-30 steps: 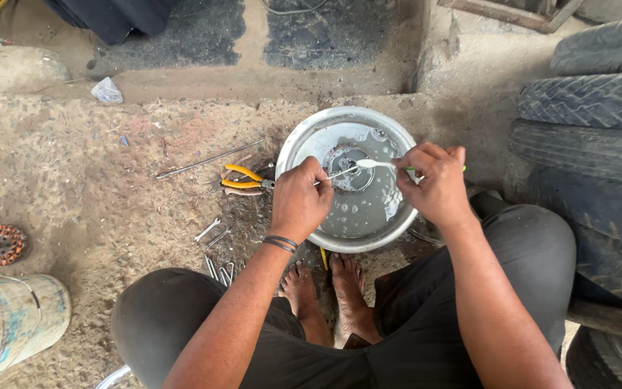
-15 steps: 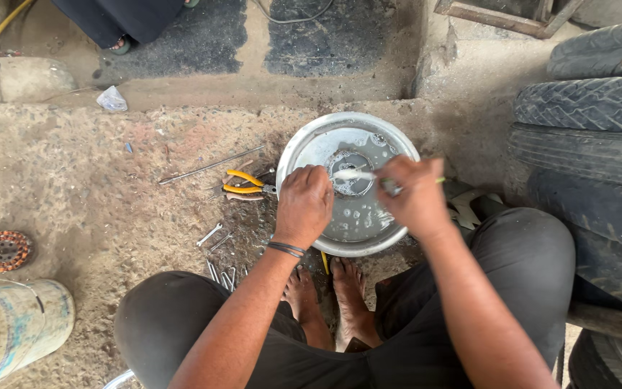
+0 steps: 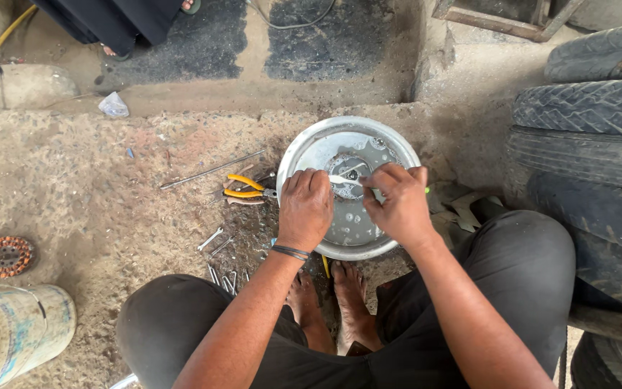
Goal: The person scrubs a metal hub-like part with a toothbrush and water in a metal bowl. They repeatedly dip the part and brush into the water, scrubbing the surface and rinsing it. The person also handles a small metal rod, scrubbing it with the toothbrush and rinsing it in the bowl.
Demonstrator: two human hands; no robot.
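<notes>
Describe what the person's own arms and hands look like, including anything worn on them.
Both forearms are bare, with no sleeves in view and no gloves. The left hand has a thin dark band around its wrist. The right hand shows no ring, watch or band.

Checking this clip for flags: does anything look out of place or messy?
Tools lie loose on the dirt: yellow-handled pliers, a thin rod and small wrenches beside the metal basin. Both hands work over it.

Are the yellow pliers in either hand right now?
No, the yellow pliers lie on the dirt ground left of the metal basin, while the left hand and right hand work over the basin.
</notes>
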